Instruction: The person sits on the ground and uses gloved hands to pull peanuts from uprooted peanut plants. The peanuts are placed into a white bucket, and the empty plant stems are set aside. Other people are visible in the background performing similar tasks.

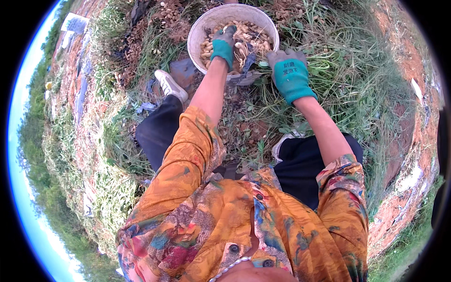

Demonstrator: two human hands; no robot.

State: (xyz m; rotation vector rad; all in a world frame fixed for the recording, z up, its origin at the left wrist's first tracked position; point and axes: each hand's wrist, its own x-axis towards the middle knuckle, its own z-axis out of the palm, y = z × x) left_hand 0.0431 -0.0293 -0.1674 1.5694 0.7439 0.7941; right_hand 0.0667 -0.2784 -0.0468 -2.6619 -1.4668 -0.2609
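Observation:
A white plastic bucket (196, 38) stands on the ground before me, partly filled with unshelled peanuts (259, 40). Scraps of dark plastic film (249, 61) and bits of root lie among them. My left hand (223, 42), in a grey and green work glove, is inside the bucket over the peanuts. Its fingers are bent, and whether they grip anything is hidden. Just outside the bucket's right rim, my right hand (289, 72) wears a matching glove bearing writing. It is closed around the stems of green peanut plants (322, 61), which spread out to the right.
Pulled plants and dry grass (359, 70) are heaped at the right. More peanuts on their roots (134, 46) lie left of the bucket. My shoe (171, 84) rests near the bucket's lower left. Plastic film (183, 72) covers some soil, and a white sign (74, 23) stands far left.

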